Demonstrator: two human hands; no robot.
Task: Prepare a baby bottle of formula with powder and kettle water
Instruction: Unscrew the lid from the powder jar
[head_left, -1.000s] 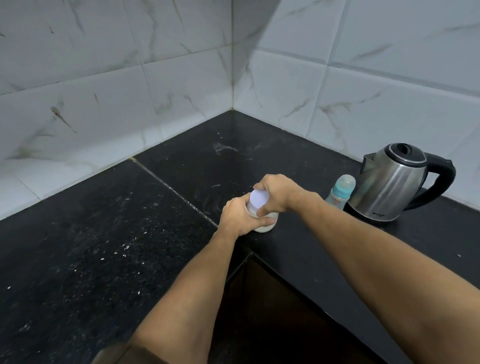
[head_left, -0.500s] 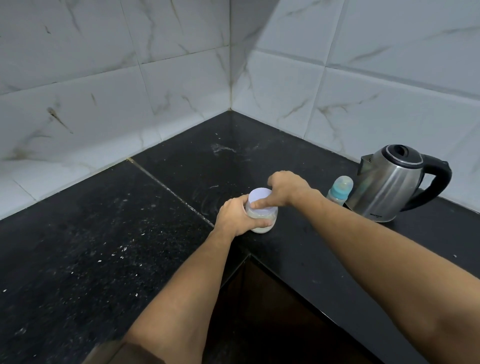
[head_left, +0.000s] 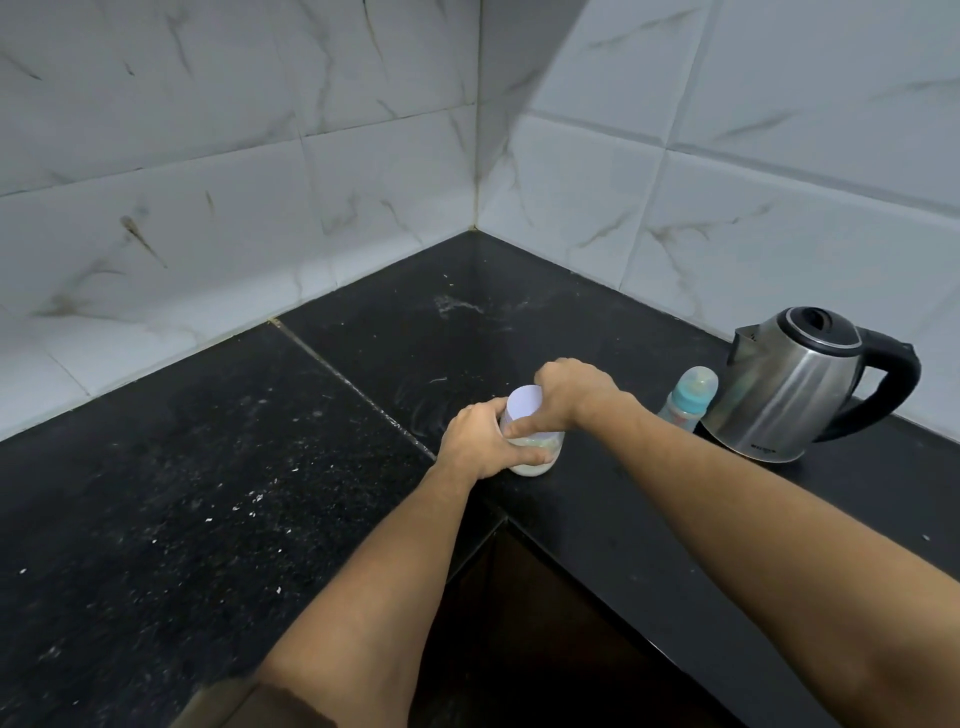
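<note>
Right, from my end I see the left hand (head_left: 478, 441) wrapped around a small jar (head_left: 537, 460), its fingers (head_left: 524, 457) curled close along the lower side of the glass. The right hand (head_left: 571, 392) sits over the top, fingers bent down around the white lid (head_left: 523, 402) and the thumb laid across the lid's near edge, so both hands grip tightly with no gap showing. I can make out pale powder low in the jar. It stands on a black speckled counter (head_left: 208, 467), close to the inner corner of the counter's front edge and just right of a thin seam (head_left: 332, 369) between two slabs. White marbled wall tiles (head_left: 260, 182) meet in a corner behind. The jar is upright, its long axis vertical and the lid facing up towards me. To the right, well apart from the jar, a baby bottle (head_left: 688, 400) with a teal collar and clear cap stands upright just beside a steel kettle (head_left: 795, 384); I cannot tell whether they touch. The kettle's spout points left over the bottle, and its black handle points right.
</note>
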